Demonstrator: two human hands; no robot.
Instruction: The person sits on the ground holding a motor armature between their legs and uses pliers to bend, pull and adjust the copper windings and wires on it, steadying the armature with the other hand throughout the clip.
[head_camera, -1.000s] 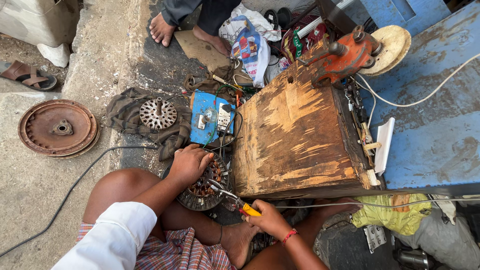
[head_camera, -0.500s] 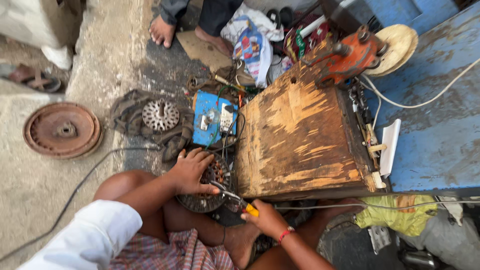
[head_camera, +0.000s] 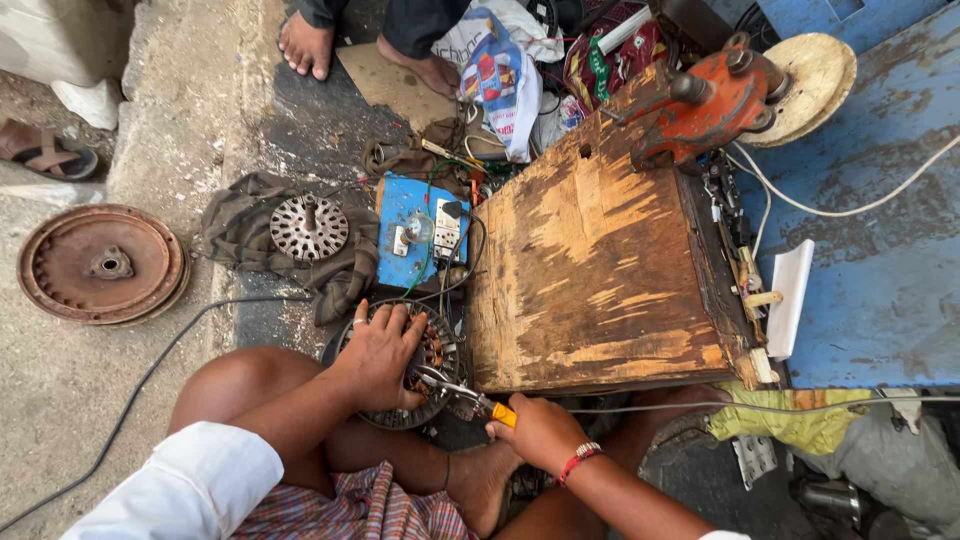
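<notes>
My left hand (head_camera: 378, 355) lies flat with spread fingers on a round motor stator (head_camera: 432, 352) with copper windings, which rests on the ground between my knees. My right hand (head_camera: 540, 432) is closed around the yellow handle of a pair of pliers (head_camera: 470, 392). The metal jaws of the pliers reach onto the stator near my left fingers. A red thread band circles my right wrist. My bare foot sits just below the stator.
A worn wooden box (head_camera: 600, 270) stands right of the stator, with an orange vice (head_camera: 705, 100) on its far end. A blue switch board (head_camera: 418, 230), a finned rotor (head_camera: 309, 227) on a cloth, a rusty round cover (head_camera: 100, 263) and another person's bare feet (head_camera: 305, 45) lie beyond.
The view has shifted slightly. My left hand stays on the stator and my right hand keeps the pliers at its edge.
</notes>
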